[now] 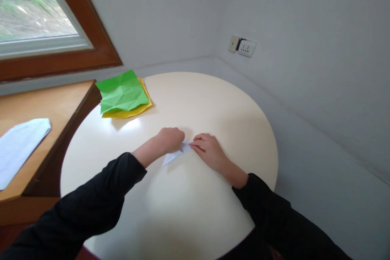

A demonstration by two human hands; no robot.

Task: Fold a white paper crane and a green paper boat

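A small folded piece of white paper (174, 155) lies in the middle of a round cream table (195, 101). My left hand (170, 139) is curled into a fist and presses down on the paper's upper part. My right hand (208, 149) lies beside it, its fingertips pinching the paper's right end against the tabletop. A pointed corner of the paper sticks out below my left hand. Both arms wear black sleeves.
A creased green paper sheet (123, 91) lies on a yellow sheet (128, 112) at the table's far left. A wooden shelf (45, 107) to the left carries a white cloth (18, 146). A window is above it. A wall socket (246, 47) sits in the corner.
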